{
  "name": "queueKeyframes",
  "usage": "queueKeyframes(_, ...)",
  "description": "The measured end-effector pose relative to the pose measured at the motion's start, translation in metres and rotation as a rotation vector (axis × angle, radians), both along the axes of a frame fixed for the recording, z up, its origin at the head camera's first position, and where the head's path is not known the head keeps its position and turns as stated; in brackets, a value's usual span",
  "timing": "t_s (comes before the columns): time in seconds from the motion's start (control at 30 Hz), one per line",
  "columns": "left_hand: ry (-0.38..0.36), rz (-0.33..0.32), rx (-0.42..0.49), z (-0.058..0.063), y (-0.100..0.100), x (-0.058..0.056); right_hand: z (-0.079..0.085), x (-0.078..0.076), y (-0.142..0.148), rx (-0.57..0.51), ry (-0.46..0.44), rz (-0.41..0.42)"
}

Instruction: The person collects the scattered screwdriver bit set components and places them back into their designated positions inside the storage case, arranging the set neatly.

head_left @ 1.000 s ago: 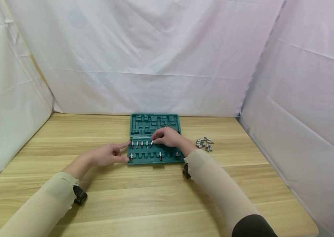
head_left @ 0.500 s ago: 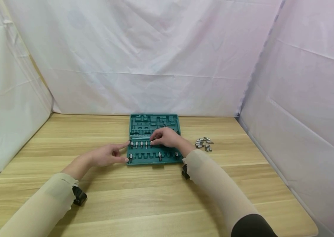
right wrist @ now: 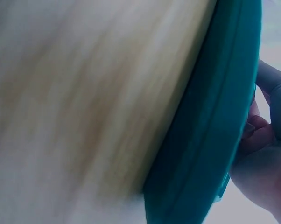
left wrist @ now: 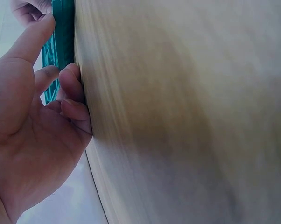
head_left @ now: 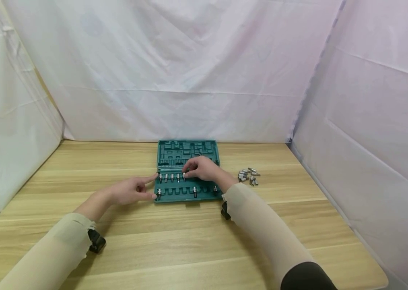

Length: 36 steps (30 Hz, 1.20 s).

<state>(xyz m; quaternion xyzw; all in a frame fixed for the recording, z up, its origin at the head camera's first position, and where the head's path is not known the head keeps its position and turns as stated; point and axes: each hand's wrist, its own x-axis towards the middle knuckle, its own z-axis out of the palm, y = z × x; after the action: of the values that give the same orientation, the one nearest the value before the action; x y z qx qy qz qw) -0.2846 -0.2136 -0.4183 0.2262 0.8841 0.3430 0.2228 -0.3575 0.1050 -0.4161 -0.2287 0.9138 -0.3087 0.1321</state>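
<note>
A green bit socket case (head_left: pixel 175 197) lies unfolded on the wooden table, in the middle of the head view. My left hand (head_left: pixel 128 190) rests against its left edge, thumb at the front corner and index finger farther back. In the left wrist view the other fingers are bent near the table. My right hand (head_left: pixel 205 168) reaches over the case and pinches a small silver bit socket (head_left: pixel 184 176) at the back row, to the right of several seated ones. In the front row sit three more, including one bit socket (head_left: pixel 194 192) near the middle. The right hand hides part of the back row.
Several loose bit sockets (head_left: pixel 244 175) lie in a pile on the table (head_left: pixel 196 241) to the right of the case. The case lid (head_left: pixel 189 148), with moulded recesses, lies at the back. White cloth walls (head_left: pixel 175 72) stand behind and at both sides.
The bit socket in my right hand has gone from tilted to upright in the back row, lowered into line with its neighbours. My left hand stays at the case's edge.
</note>
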Motion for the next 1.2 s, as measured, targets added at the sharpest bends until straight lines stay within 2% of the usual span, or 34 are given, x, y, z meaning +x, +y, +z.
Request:
queueKeyframes(0.23, -0.001, 0.000, 0.006, 0.0003, 0.0011, 0.0005, 0.0034, 0.0011, -0.0027, 0.048, 0.020, -0.017)
queueKeyframes(0.5, 0.011, -0.006, 0.001, 0.0009, -0.0013, 0.0009, 0.0092, 0.0017, -0.0079, 0.129, 0.060, 0.023)
queueKeyframes(1.0, 0.028, -0.018, -0.003, -0.0018, 0.0003, 0.0002, 0.0044, -0.0001, -0.0039, 0.177, 0.067, 0.046)
queueKeyframes(1.2, 0.038, -0.023, -0.004, -0.0013, -0.0008, 0.0002, 0.0037, -0.0019, 0.0008, 0.128, 0.045, 0.064)
